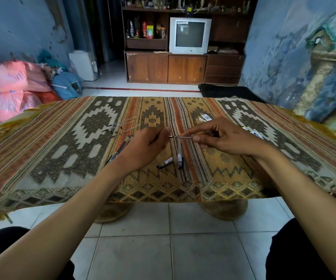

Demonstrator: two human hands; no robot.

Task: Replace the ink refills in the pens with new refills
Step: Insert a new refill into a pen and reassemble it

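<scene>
**Two hands holding a clear pen barrel above a patterned tablecloth**

The left hand (143, 147) and the right hand (226, 136) met over the middle of a low table draped in a woven cloth of brown, orange and cream geometric bands (52, 150). Between them lay a slim transparent plastic pen barrel with a small metal tip (181, 137), held roughly level above the cloth. The right hand pinched the barrel's right end between thumb and forefinger; the left hand's fingers were curled, its thumb and forefinger closed at the tip end, though the exact contact there could not be made out.

Beneath the hands, on the cloth, rested two short black pen parts with white labels (172, 161), lying near each other. A dark pen (117, 152) lay partly hidden under the left wrist. Several thin clear refill tubes (120, 126) lay beyond the left hand, and a small white paper packet (205, 117) sat farther back, beyond the right hand. Behind the table stood a wooden cabinet (167, 67) carrying a grey television set (189, 35).
</scene>
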